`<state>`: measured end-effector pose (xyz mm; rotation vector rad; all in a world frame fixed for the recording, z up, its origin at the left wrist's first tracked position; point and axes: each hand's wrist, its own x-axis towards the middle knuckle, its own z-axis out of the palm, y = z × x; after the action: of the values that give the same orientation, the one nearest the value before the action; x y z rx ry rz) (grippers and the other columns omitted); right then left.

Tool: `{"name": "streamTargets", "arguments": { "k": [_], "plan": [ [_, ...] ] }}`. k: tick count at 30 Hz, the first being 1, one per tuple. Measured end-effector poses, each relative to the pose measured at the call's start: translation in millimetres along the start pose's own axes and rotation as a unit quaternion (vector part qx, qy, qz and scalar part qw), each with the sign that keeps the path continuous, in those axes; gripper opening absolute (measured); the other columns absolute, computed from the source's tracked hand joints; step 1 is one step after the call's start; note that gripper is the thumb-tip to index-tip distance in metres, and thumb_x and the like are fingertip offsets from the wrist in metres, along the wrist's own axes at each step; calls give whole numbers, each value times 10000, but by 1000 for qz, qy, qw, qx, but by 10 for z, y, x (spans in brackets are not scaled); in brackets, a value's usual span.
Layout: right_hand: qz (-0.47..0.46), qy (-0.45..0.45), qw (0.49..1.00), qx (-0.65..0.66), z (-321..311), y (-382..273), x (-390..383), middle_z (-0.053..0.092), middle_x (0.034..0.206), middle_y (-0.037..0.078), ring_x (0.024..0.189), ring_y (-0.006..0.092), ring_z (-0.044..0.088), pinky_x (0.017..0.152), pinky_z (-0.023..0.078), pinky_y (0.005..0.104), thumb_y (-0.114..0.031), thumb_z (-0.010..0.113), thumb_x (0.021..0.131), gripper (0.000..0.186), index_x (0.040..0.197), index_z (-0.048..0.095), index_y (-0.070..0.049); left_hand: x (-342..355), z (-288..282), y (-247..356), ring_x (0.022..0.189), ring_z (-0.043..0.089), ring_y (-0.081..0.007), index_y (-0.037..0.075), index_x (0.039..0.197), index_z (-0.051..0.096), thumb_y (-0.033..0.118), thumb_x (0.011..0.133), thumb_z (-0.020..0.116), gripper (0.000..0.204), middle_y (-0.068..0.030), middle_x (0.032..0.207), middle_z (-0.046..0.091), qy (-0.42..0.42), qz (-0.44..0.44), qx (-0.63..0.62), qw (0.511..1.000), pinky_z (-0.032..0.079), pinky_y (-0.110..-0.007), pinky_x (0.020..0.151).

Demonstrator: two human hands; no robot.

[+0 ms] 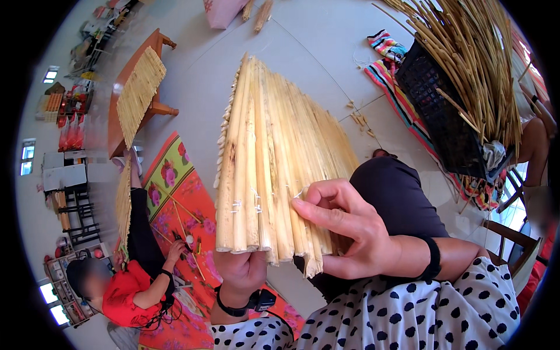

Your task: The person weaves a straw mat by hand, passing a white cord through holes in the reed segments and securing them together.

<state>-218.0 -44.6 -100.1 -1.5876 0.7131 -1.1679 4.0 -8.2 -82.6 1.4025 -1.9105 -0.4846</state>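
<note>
A mat of pale straw-coloured stalks [274, 151], laid side by side, stretches away from me over my lap. Short white thread stitches show across the stalks near the close end, whose edge is uneven. My left hand [242, 271] supports that end from below, its fingers mostly hidden under the mat. From the right, my right hand [350, 224] grips the mat's near edge, fingertips pressed on top of the stalks beside a white thread [300, 192] and the thumb lower down.
A black plastic crate [429, 99] full of long stalks [466, 58] stands on striped cloth [391, 87] at right. At left, a person in red [131, 297] sits by a red floral cloth [195, 233]. A wooden bench [125, 76] bears another stalk mat [140, 93]. Stalk offcuts [361, 121] lie on the floor.
</note>
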Motion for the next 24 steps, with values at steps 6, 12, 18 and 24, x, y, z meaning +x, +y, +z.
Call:
{"name": "streamTargets", "arguments": {
  "k": [6, 12, 18, 24],
  "plan": [
    [3, 3, 1000, 11, 9, 8, -4, 481, 1183, 135, 1006, 215, 563, 883, 478, 314, 26, 685, 641, 668, 1302, 587, 12, -52, 83, -3, 1136, 613, -356, -4, 1116, 673, 17, 842, 602, 284, -178, 1200, 647, 23, -33, -28, 999, 440, -411, 999],
    [0, 0, 1000, 26, 24, -5, 3, 476, 1186, 132, 1008, 214, 555, 880, 476, 309, 42, 674, 635, 683, 1311, 582, 3, 23, 62, 91, 1128, 616, -356, 11, 1115, 680, 87, 873, 610, 263, -170, 1193, 652, 29, -19, -5, 999, 449, -419, 991],
    [-1, 5, 1000, 3, -11, 26, -16, 472, 1189, 130, 1005, 211, 553, 873, 477, 305, 37, 668, 632, 693, 1317, 580, -7, 108, 84, 74, 1109, 626, -359, 28, 1072, 702, 97, 858, 622, 239, -160, 1169, 665, 21, 15, 33, 999, 466, -431, 972],
    [1, 3, 1000, 8, 6, -3, -5, 477, 1186, 123, 990, 201, 558, 853, 482, 299, 37, 674, 633, 690, 1315, 585, -15, 146, 43, 118, 1082, 642, -352, 53, 1032, 722, 93, 829, 648, 220, -145, 1128, 686, 34, 23, 36, 999, 476, -433, 960]
  ]
}}
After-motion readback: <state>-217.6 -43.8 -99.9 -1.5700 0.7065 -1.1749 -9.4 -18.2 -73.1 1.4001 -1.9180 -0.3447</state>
